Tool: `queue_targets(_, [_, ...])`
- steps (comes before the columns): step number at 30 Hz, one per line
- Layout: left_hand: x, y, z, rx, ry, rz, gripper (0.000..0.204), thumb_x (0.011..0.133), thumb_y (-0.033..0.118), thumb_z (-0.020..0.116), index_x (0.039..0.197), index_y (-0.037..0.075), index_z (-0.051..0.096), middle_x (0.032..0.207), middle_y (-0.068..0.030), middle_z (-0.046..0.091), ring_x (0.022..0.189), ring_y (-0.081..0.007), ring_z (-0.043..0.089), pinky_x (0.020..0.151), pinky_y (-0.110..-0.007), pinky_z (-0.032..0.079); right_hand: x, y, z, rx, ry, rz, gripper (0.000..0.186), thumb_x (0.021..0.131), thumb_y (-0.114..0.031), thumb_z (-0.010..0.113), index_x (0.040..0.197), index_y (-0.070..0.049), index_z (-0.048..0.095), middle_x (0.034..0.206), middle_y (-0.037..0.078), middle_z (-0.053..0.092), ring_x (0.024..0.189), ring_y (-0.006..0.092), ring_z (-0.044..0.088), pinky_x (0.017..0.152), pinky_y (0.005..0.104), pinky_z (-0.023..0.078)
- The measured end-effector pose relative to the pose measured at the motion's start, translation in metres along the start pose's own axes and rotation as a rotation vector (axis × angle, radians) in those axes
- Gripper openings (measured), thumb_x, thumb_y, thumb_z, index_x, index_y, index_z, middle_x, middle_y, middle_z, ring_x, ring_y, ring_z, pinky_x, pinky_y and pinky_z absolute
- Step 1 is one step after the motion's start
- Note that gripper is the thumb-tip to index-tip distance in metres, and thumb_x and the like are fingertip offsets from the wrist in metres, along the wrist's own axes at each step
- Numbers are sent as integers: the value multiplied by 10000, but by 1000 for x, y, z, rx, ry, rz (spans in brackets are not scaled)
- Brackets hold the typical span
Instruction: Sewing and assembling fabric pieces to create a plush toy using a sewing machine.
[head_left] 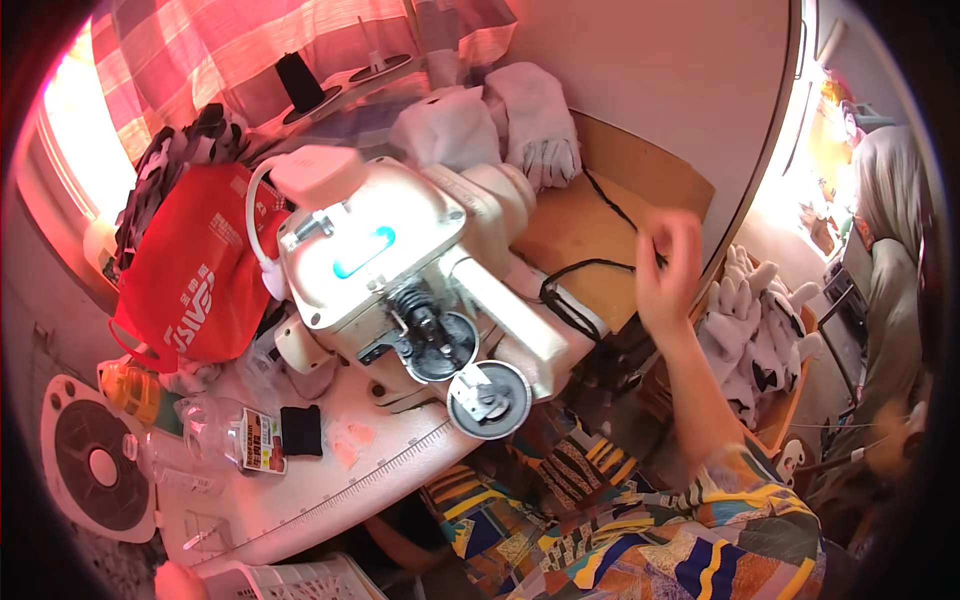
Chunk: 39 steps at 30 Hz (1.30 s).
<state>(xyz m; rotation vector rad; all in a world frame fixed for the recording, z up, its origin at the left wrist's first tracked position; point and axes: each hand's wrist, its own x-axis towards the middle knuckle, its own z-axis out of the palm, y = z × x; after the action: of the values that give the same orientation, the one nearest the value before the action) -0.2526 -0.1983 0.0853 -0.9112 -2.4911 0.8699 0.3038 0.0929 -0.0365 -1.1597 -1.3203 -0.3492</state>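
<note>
A white cup-seaming sewing machine (380, 230) stands in the middle, with two round metal discs (489, 399) at its front and a glowing light on top. My right hand (670, 265) is raised to the right of the machine, fingers curled into a pinch. A black cord (570, 275) runs behind or through that hand; I cannot tell whether the fingers hold it. At the lower left edge, a blurred pinkish shape, seemingly my left hand (180, 580), is beside a white plastic basket (300, 578). Its fingers are cut off by the frame.
A red bag (205, 265), a clear plastic bottle (225, 435) and a black fabric square (301, 431) lie to the left. White gloves (540, 120) are piled behind the machine; more gloves (735, 330) fill a box at right. A black thread cone (298, 82) stands at the back.
</note>
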Motion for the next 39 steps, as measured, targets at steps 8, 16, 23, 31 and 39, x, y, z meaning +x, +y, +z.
queue_targets(8, [-98,117,-122,-496,224,862,174,894,189,586,893,33,663,808,-177,662,735,-357,642,676,-445,507,128,143,141,-7,-533,432,387,863,-327,657,1199,-136,653,1263,152,535,1156,302,524,956,375,426])
queue_targets(16, [-143,165,-145,-544,101,1337,294,799,204,685,1032,26,661,881,-162,683,820,-335,663,721,-426,536,142,121,79,386,-190,258,198,870,-157,688,1023,-37,724,990,26,646,956,129,587,849,267,445])
queue_targets(23, [-140,236,-151,-912,323,1596,309,794,186,697,1053,34,622,926,-112,663,835,-289,657,679,-376,524,129,67,-48,915,12,560,360,793,-24,617,1144,-6,544,950,46,612,870,133,570,783,262,459])
queue_targets(31, [-208,331,-107,-2155,-1516,1051,693,949,468,519,1443,22,326,1357,-163,499,1207,-249,538,988,-384,454,-101,-3,-106,991,-412,433,286,718,-18,662,999,-25,609,907,38,587,950,181,575,815,303,454])
queue_targets(39, [-233,313,-37,-2381,-1292,463,385,889,148,630,1245,35,538,1258,-158,552,1136,-228,569,973,-341,455,-164,-61,-138,450,-764,5,392,642,-16,684,1022,-96,627,1044,98,532,1109,294,511,985,407,357])
